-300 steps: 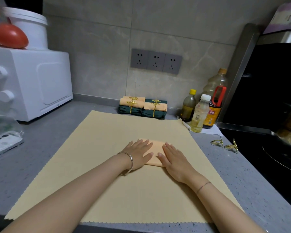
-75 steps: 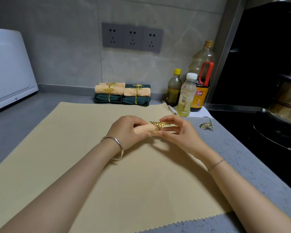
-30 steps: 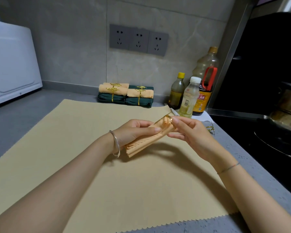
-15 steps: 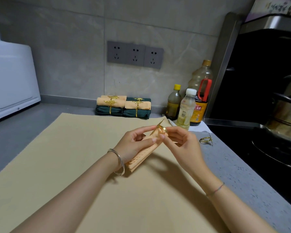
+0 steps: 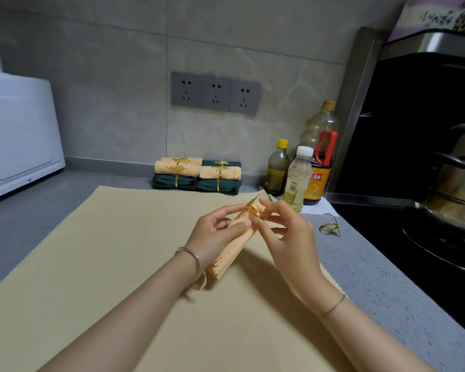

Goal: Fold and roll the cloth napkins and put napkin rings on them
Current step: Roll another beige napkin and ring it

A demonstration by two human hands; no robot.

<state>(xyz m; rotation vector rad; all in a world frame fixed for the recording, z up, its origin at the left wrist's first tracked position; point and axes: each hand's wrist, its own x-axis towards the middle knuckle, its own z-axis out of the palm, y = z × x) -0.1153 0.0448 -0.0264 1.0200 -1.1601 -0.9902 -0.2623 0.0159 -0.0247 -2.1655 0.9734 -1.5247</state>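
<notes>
Beige mat (image 5: pixel 118 264) on grey counter (image 5: pixel 387 285), tiled wall (image 5: pixel 105 103), sockets (image 5: pixel 215 93)

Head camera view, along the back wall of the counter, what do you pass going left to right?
White appliance → stack of ringed orange and green napkins → yellow-capped bottle → white-capped bottle → dark sauce bottle with red handle → steel pot on the stove.

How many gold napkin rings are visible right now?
6. Four on the finished orange and green rolled napkins stacked at the wall, one being slid onto the orange rolled napkin in hand, at, and one loose on the grey counter. Others may be hidden.
</notes>
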